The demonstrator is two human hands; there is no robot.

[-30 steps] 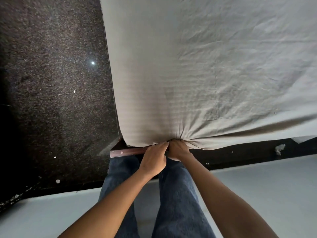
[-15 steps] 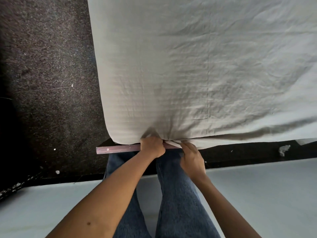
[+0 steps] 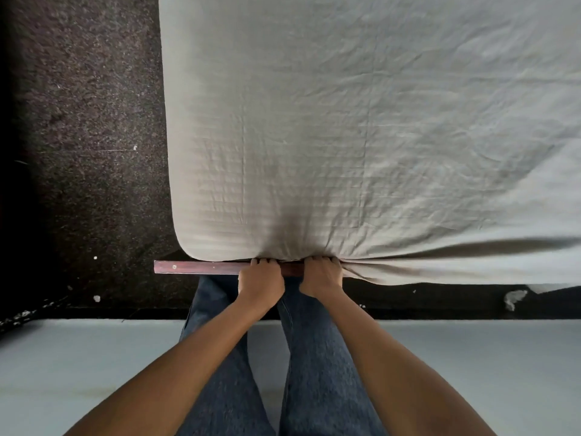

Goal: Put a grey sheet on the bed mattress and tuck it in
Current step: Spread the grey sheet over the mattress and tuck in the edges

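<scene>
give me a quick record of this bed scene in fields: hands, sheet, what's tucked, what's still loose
left hand: fingers curled into the grey sheet at its near edge
right hand: just beside the left hand, gripping gathered sheet
tucked: near-left corner looks smooth and wrapped
loose: the sheet hangs free to the right of the right hand
bed rail: wooden, exposed below the corner
floor: dark, speckled

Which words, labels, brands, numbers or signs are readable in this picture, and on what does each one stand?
None can be read.
The grey sheet is plain, with no tag or print in view.
The wooden bed rail, the dark floor and the jeans show no lettering either.
</scene>
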